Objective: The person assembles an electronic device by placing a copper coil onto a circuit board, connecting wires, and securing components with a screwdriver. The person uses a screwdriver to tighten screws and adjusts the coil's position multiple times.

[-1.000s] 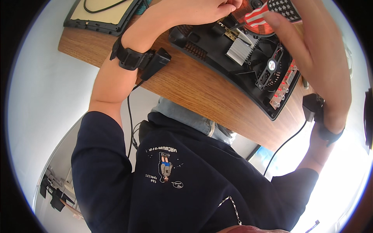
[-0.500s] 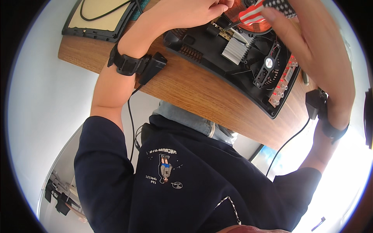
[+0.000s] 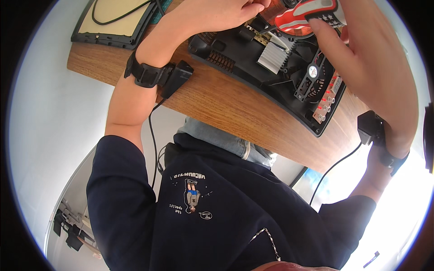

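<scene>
An opened induction cooker base (image 3: 253,77) of black plastic lies on the table, its insides showing. Within it are a copper coil (image 3: 270,13), a silver finned heat sink (image 3: 274,58), a cooling fan (image 3: 312,72) and a strip circuit board (image 3: 326,103) with red parts. My right hand (image 3: 357,58) is wrapped round the red, white and black star-patterned handle of a screwdriver (image 3: 296,20), its shaft pointing left and down beside the coil. Left of the coil, my left hand (image 3: 217,16) has thumb and fingers pinched together; what lies in them is cut off by the top edge.
A black-framed panel with a beige sheet (image 3: 113,27) lies at the table's far left, a black cable (image 3: 94,16) looped over it. The wooden table's (image 3: 217,97) near edge runs before my body. Cords hang from black devices on both wrists.
The screwdriver handle has turned in my right hand, showing a different side of its pattern. My right wrist has shifted slightly down and right. The left hand stays nearly in place.
</scene>
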Tool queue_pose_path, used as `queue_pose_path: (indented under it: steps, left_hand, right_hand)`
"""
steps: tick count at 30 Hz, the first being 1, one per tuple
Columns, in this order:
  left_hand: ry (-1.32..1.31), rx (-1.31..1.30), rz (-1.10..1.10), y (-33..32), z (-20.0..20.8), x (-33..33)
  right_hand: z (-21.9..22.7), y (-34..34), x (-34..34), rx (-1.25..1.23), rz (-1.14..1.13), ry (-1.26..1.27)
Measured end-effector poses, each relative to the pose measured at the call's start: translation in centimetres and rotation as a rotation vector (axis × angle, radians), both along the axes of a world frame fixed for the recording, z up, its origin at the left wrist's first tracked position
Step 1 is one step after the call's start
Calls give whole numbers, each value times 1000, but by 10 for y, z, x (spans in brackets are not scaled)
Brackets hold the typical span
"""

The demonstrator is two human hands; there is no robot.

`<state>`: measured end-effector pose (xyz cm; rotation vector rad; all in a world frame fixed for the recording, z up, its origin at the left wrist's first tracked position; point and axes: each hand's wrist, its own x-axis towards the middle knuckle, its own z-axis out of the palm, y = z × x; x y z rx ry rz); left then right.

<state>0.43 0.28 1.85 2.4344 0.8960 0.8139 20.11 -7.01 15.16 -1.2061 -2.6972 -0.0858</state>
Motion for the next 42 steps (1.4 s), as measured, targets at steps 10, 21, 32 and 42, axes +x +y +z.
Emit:
queue_pose_path:
  steps: [10,21,32,42]
  left_hand:
    - [-8,41,3,2,-3,1]
    - [8,6,18,-1,1,-2]
    - [6,32,12,0,-1,-1]
    - [49,25,28,0,2,-1]
  right_hand:
    - [1,1,-1,17,0,-7]
    - [-1,4,-3,33,17,3]
    - [0,1,-3,45,11,-3]
    - [0,1,-5,60,15,-9]
